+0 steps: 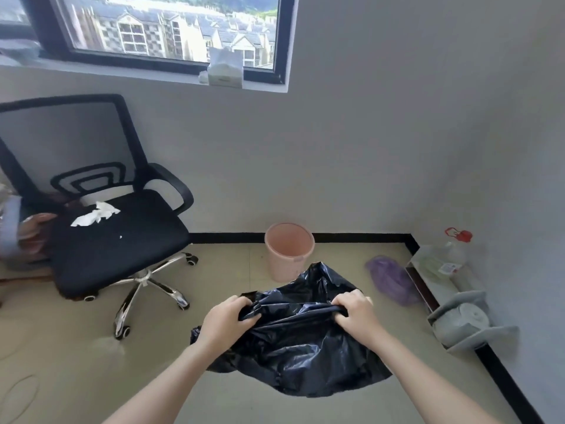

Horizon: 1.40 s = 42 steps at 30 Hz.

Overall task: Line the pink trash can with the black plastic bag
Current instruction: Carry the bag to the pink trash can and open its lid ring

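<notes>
The pink trash can (pixel 289 250) stands upright on the floor against the far wall, and nothing shows inside it. In front of it, closer to me, the black plastic bag (pixel 301 341) hangs crumpled in the air between my hands. My left hand (pixel 226 321) grips the bag's upper edge on the left. My right hand (pixel 356 312) grips the same edge on the right. The bag's top corner overlaps the can's lower right side in view.
A black office chair (pixel 116 237) with crumpled white tissue on its seat stands at the left. A purple bag (pixel 389 280) lies on the floor at the right, beside a low shelf (pixel 440 283) holding a clear bottle and a grey holder (pixel 464 322).
</notes>
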Each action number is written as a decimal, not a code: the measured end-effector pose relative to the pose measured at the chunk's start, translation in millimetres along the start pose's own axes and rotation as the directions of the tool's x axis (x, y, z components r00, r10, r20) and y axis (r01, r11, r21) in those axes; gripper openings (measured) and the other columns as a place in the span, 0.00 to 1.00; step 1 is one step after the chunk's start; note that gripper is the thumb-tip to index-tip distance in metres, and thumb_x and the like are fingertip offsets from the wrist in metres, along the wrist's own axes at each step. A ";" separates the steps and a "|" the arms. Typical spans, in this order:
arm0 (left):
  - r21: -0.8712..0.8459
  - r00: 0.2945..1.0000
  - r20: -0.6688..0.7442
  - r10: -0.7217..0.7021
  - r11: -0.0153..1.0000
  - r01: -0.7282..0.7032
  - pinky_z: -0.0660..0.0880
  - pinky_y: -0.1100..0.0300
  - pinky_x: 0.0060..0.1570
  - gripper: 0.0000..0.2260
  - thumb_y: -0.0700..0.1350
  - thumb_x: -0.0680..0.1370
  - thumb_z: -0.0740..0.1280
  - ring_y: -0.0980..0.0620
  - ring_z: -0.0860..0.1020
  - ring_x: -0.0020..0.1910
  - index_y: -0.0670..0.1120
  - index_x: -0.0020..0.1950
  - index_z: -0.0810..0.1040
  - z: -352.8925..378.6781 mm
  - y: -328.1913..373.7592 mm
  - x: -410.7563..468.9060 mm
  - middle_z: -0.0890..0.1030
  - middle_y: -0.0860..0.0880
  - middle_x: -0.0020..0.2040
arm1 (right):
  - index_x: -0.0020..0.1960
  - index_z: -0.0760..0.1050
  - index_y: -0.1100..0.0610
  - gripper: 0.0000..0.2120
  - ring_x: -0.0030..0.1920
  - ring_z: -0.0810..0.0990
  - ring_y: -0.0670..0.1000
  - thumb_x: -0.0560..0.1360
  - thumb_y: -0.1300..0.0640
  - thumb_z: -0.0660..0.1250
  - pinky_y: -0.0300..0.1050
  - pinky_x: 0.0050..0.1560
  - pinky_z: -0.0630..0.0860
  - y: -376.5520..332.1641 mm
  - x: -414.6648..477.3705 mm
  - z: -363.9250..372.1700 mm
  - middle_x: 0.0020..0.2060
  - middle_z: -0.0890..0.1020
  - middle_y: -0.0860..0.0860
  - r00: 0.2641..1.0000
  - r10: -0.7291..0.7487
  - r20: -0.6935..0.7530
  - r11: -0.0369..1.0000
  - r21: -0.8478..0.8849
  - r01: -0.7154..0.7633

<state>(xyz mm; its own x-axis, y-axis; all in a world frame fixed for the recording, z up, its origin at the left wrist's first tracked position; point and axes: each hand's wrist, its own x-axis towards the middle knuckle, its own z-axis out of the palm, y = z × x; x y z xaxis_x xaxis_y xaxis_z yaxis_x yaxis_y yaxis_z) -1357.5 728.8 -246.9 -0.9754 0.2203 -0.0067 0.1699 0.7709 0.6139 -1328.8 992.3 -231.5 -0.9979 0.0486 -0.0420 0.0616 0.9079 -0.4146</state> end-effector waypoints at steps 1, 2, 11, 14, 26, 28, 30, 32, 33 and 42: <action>0.011 1.000 0.020 0.024 1.000 -0.024 0.70 0.59 0.44 0.13 0.52 0.74 0.66 0.48 0.78 0.51 0.46 0.55 0.77 2.0 -0.1 15.0 0.78 0.50 0.47 | 0.50 0.78 0.58 0.12 0.57 0.73 0.55 0.70 0.57 0.61 0.42 0.48 0.56 4.1 7.6 -1.1 0.48 0.82 0.53 0.999 0.029 -0.017 1.000 -0.009 -0.029; 0.017 0.998 0.045 0.042 0.999 -0.043 0.69 0.59 0.43 0.14 0.52 0.74 0.66 0.48 0.78 0.51 0.46 0.55 0.77 5.6 1.0 27.2 0.79 0.49 0.49 | 0.51 0.78 0.58 0.11 0.57 0.72 0.55 0.71 0.58 0.62 0.42 0.48 0.56 9.3 13.4 -1.5 0.49 0.82 0.53 0.998 0.056 -0.019 0.998 -0.030 -0.057; 0.037 0.976 0.200 0.090 0.994 -0.099 0.65 0.63 0.40 0.14 0.53 0.75 0.65 0.50 0.77 0.47 0.47 0.55 0.76 57.2 27.2 125.6 0.72 0.54 0.43 | 0.53 0.76 0.57 0.10 0.59 0.71 0.53 0.72 0.61 0.62 0.41 0.49 0.58 79.2 80.2 -3.8 0.52 0.80 0.51 0.982 0.187 0.025 0.977 -0.112 -0.184; 0.054 0.979 0.200 0.042 0.997 -0.054 0.65 0.62 0.39 0.14 0.53 0.75 0.64 0.51 0.75 0.45 0.47 0.55 0.75 79.7 40.0 161.8 0.71 0.53 0.43 | 0.54 0.76 0.56 0.11 0.60 0.70 0.52 0.73 0.60 0.62 0.42 0.50 0.60 108.2 120.5 -6.7 0.53 0.80 0.50 0.981 0.187 0.049 0.978 -0.099 -0.182; 0.081 0.902 0.251 -0.351 0.936 0.342 0.70 0.58 0.48 0.14 0.53 0.75 0.64 0.50 0.77 0.55 0.49 0.58 0.75 162.5 54.4 232.9 0.78 0.52 0.51 | 0.57 0.75 0.54 0.13 0.64 0.66 0.53 0.73 0.61 0.60 0.46 0.60 0.63 184.7 242.6 24.5 0.59 0.74 0.51 0.948 0.194 0.251 0.975 -0.154 -0.158; 0.109 0.881 0.252 -0.400 0.917 0.385 0.70 0.57 0.51 0.13 0.53 0.75 0.63 0.50 0.77 0.56 0.50 0.57 0.75 164.9 49.2 245.3 0.80 0.51 0.55 | 0.57 0.74 0.53 0.14 0.64 0.65 0.53 0.74 0.61 0.60 0.45 0.60 0.63 185.4 256.5 33.3 0.60 0.73 0.50 0.944 0.199 0.263 0.975 -0.148 -0.164; 0.116 0.866 0.271 -0.421 0.907 0.404 0.70 0.56 0.48 0.08 0.52 0.75 0.63 0.49 0.77 0.54 0.51 0.51 0.75 165.9 43.6 260.5 0.80 0.50 0.54 | 0.57 0.75 0.53 0.13 0.64 0.65 0.52 0.74 0.61 0.60 0.45 0.60 0.63 184.1 269.5 37.9 0.60 0.73 0.50 0.940 0.211 0.270 0.975 -0.131 -0.181; 0.132 0.857 0.299 -0.419 0.908 0.398 0.69 0.56 0.46 0.04 0.52 0.75 0.63 0.48 0.77 0.53 0.52 0.46 0.72 170.2 37.4 279.1 0.81 0.49 0.53 | 0.57 0.75 0.53 0.13 0.63 0.66 0.52 0.74 0.60 0.61 0.45 0.60 0.63 185.9 287.7 43.3 0.60 0.74 0.50 0.939 0.240 0.245 0.969 -0.111 -0.219; 0.137 0.858 0.313 -0.407 0.913 0.384 0.70 0.56 0.47 0.05 0.52 0.75 0.63 0.48 0.77 0.53 0.51 0.47 0.73 173.1 35.4 286.8 0.81 0.49 0.53 | 0.57 0.75 0.53 0.12 0.63 0.66 0.52 0.74 0.60 0.61 0.45 0.60 0.63 187.3 296.6 46.2 0.60 0.74 0.50 0.939 0.255 0.231 0.966 -0.107 -0.236; 0.242 0.839 0.359 -0.409 0.909 0.340 0.70 0.54 0.58 0.17 0.54 0.76 0.61 0.49 0.75 0.59 0.48 0.62 0.72 264.0 -38.7 354.0 0.78 0.49 0.60 | 0.57 0.75 0.52 0.12 0.64 0.66 0.51 0.74 0.60 0.61 0.46 0.63 0.63 237.5 361.3 143.5 0.60 0.73 0.50 0.914 0.305 0.266 0.952 -0.097 -0.289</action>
<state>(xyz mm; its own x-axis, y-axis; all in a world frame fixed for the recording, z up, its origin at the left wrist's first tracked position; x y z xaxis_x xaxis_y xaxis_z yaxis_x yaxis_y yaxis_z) -1672.3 934.7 -481.5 -0.8372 0.0843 -0.5404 -0.1429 0.9200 0.3649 -1672.1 1165.8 -475.6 -0.8889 0.2103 -0.4071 0.3455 0.8912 -0.2941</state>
